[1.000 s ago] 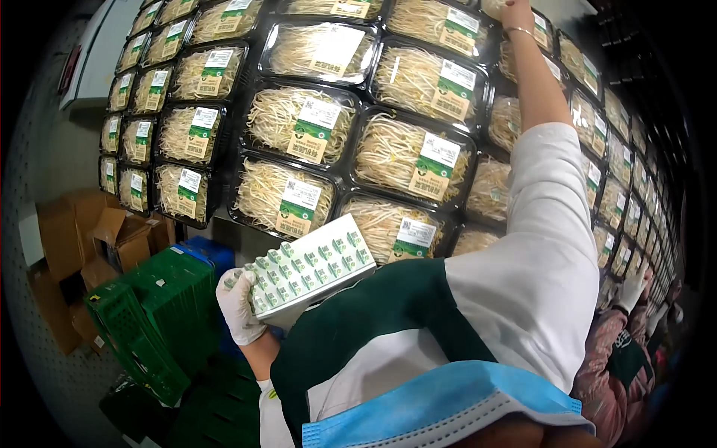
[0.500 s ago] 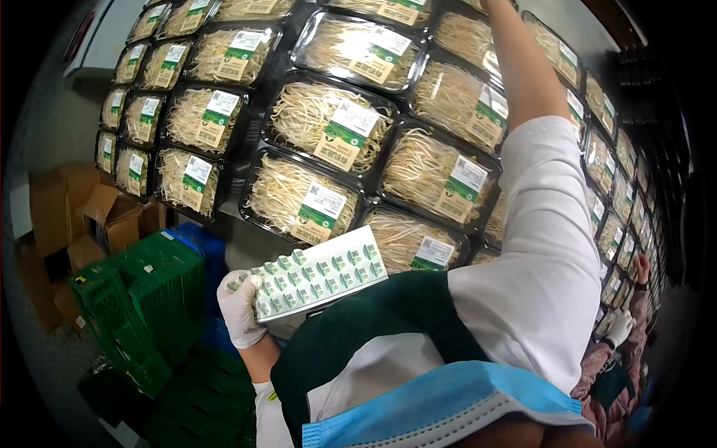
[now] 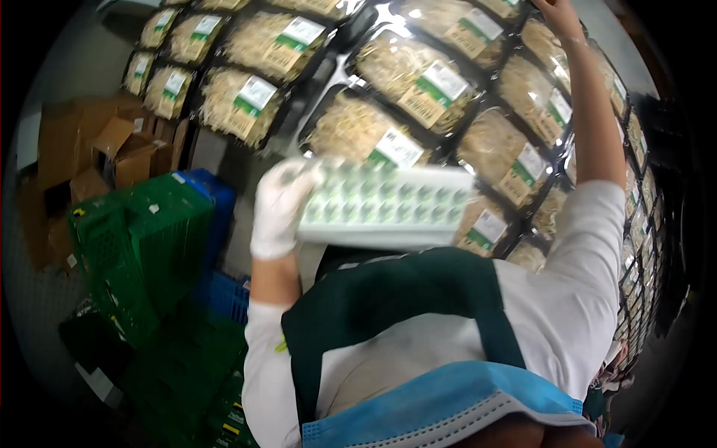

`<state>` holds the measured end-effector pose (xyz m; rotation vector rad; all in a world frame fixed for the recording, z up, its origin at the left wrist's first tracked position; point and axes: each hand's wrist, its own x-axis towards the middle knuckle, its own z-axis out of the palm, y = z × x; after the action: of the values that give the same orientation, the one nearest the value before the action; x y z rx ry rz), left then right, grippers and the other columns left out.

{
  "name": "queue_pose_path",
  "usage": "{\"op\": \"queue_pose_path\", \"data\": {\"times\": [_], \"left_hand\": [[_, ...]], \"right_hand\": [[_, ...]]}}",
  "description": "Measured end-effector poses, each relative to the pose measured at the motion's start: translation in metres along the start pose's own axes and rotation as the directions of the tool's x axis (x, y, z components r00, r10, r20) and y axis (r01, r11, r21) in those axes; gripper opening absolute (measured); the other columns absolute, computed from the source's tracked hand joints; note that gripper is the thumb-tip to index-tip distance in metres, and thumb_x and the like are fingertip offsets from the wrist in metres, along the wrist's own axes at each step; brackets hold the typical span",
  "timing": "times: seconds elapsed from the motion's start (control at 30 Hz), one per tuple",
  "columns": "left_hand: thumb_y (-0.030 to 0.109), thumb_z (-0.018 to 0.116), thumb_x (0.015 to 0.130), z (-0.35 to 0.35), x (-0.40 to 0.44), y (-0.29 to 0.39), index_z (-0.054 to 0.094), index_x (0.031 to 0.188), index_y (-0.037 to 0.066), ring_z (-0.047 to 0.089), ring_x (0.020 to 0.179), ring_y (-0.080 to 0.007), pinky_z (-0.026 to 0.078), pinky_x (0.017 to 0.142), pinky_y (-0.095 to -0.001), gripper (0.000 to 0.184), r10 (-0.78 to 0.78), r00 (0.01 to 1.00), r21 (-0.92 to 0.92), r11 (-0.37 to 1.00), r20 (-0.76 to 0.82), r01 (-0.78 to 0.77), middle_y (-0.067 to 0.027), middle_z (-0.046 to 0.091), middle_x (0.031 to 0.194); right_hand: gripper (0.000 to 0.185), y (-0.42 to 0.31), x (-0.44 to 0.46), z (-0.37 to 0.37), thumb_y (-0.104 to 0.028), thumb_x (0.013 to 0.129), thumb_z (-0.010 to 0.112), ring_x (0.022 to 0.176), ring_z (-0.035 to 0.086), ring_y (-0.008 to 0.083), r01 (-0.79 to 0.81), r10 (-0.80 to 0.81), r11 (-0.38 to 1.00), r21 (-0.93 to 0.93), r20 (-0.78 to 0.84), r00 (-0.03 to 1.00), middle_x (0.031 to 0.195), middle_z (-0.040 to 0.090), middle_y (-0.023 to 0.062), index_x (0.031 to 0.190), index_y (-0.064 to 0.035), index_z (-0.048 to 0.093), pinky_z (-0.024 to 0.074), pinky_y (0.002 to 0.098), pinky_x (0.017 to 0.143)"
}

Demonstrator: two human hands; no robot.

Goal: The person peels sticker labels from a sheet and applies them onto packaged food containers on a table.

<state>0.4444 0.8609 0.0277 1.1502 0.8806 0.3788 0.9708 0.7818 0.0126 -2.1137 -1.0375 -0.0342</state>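
Head view: here's the sticker pad (image 3: pixel 388 205), a little blurred, held up with the green apron (image 3: pixel 396 287) just behind it and the nearest packs just ahead.
Left hand (image 3: pixel 287 198): gloved, its grip closed around the pad's left end, seemingly so the stickered face is left uncovered and turned up to the wearer.
Right hand (image 3: pixel 559 15): bare, stretched well beyond the pad and off to its right, up by the far packs; the fingers are cut off, so whether that grip is wide or narrow, I can't tell.
Sprout packs (image 3: pixel 414 78): close rows beyond the pad and to both sides, printed labels upward, presumably so every top shows.
Green crate (image 3: pixel 149 243): left of the pad, perhaps kept clear of the arms.
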Motion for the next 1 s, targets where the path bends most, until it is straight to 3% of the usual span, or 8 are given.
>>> {"op": "queue_pose_path", "data": {"times": [0.03, 0.13, 0.27, 0.37, 0.47, 0.53, 0.83, 1.0], "left_hand": [[0.003, 0.056, 0.077, 0.003, 0.009, 0.004, 0.057, 0.096, -0.005, 0.055, 0.079, -0.0099, 0.042, 0.073, -0.0210, 0.020, 0.026, 0.997, -0.048, 0.999, 0.070, -0.022, -0.0051, 0.059, 0.088], [-0.001, 0.050, 0.082, 0.008, 0.016, 0.016, 0.053, 0.101, -0.004, 0.055, 0.081, -0.0090, 0.045, 0.074, -0.0209, 0.020, 0.156, 0.970, -0.166, 0.978, 0.187, -0.125, -0.0075, 0.059, 0.092], [0.002, 0.058, 0.079, -0.026, 0.013, 0.004, 0.052, 0.096, -0.002, 0.059, 0.073, -0.0117, 0.048, 0.067, -0.0230, 0.018, 0.198, 0.959, -0.240, 0.960, 0.202, -0.147, -0.0088, 0.061, 0.085], [0.003, 0.059, 0.079, -0.064, 0.024, -0.009, 0.056, 0.091, -0.001, 0.057, 0.067, -0.0087, 0.046, 0.062, -0.0206, 0.014, 0.617, 0.643, 0.515, 0.407, 0.454, -0.754, -0.0062, 0.062, 0.080], [0.004, 0.062, 0.077, -0.072, 0.020, 0.004, 0.059, 0.085, 0.000, 0.055, 0.062, -0.0066, 0.043, 0.058, -0.0188, 0.009, 0.557, 0.739, 0.504, 0.545, 0.379, -0.670, -0.0038, 0.062, 0.074], [0.004, 0.062, 0.077, -0.070, 0.006, 0.027, 0.061, 0.082, -0.001, 0.054, 0.061, -0.0058, 0.042, 0.056, -0.0178, 0.007, 0.134, 0.940, -0.132, 0.987, 0.313, -0.097, -0.0027, 0.061, 0.071], [0.001, 0.056, 0.077, -0.046, 0.042, 0.024, 0.058, 0.093, -0.005, 0.056, 0.074, -0.0110, 0.045, 0.066, -0.0213, 0.017, -0.010, 0.947, -0.177, 0.982, 0.322, 0.071, -0.0068, 0.060, 0.084], [0.002, 0.058, 0.073, -0.054, 0.061, 0.024, 0.056, 0.094, -0.005, 0.056, 0.074, -0.0127, 0.046, 0.067, -0.0222, 0.022, -0.006, 0.990, -0.203, 0.978, 0.141, 0.035, -0.0069, 0.059, 0.084]], "right_hand": [[0.037, -0.037, -0.031, 0.013, -0.022, 0.079, 0.060, 0.078, 0.052, 0.0131, 0.052, -0.113, 0.940, 0.336, 0.163, 0.980, 0.093, 0.055, 0.0062, 0.107, -0.0009, 0.048, 0.0455, 0.0262, 0.067], [0.039, -0.183, -0.137, 0.011, -0.023, 0.084, 0.053, 0.102, 0.050, 0.0210, -0.020, -0.121, 0.978, 0.208, 0.641, 0.758, 0.112, 0.054, 0.0097, 0.120, -0.0075, 0.047, 0.0411, 0.0325, 0.086], [0.039, -0.276, -0.225, 0.046, -0.024, 0.080, 0.057, 0.093, 0.054, 0.0280, 0.429, -0.475, 0.876, 0.221, 0.555, 0.683, 0.101, 0.055, 0.0153, 0.110, -0.0009, 0.049, 0.0453, 0.0346, 0.079], [0.024, -0.316, -0.243, 0.068, -0.017, 0.080, 0.056, 0.078, 0.053, 0.0284, 0.495, -0.496, 0.861, 0.114, 0.395, 0.773, 0.083, 0.052, 0.0106, 0.100, -0.0045, 0.052, 0.0444, 0.0360, 0.069], [0.018, -0.340, -0.250, 0.077, -0.014, 0.077, 0.057, 0.077, 0.053, 0.0251, 0.493, -0.464, 0.870, 0.008, 0.352, 0.813, 0.079, 0.051, 0.0078, 0.094, -0.0085, 0.053, 0.0455, 0.0346, 0.066], [0.017, -0.352, -0.254, 0.076, -0.014, 0.077, 0.057, 0.077, 0.053, 0.0246, 0.470, -0.424, 0.882, -0.041, 0.368, 0.828, 0.079, 0.051, 0.0072, 0.092, -0.0095, 0.053, 0.0459, 0.0341, 0.065], [0.006, -0.315, -0.247, 0.080, -0.010, 0.071, 0.055, 0.070, 0.053, 0.0215, 0.475, -0.464, 0.880, 0.016, 0.249, 0.850, 0.073, 0.048, 0.0045, 0.076, -0.0111, 0.052, 0.0458, 0.0316, 0.056], [0.028, -0.150, -0.132, -0.002, -0.025, 0.074, 0.063, 0.067, 0.057, 0.0126, -0.200, 0.258, 0.882, 0.427, -0.081, 0.963, 0.081, 0.063, 0.0030, 0.095, -0.0069, 0.061, 0.0464, 0.0288, 0.063]]}}
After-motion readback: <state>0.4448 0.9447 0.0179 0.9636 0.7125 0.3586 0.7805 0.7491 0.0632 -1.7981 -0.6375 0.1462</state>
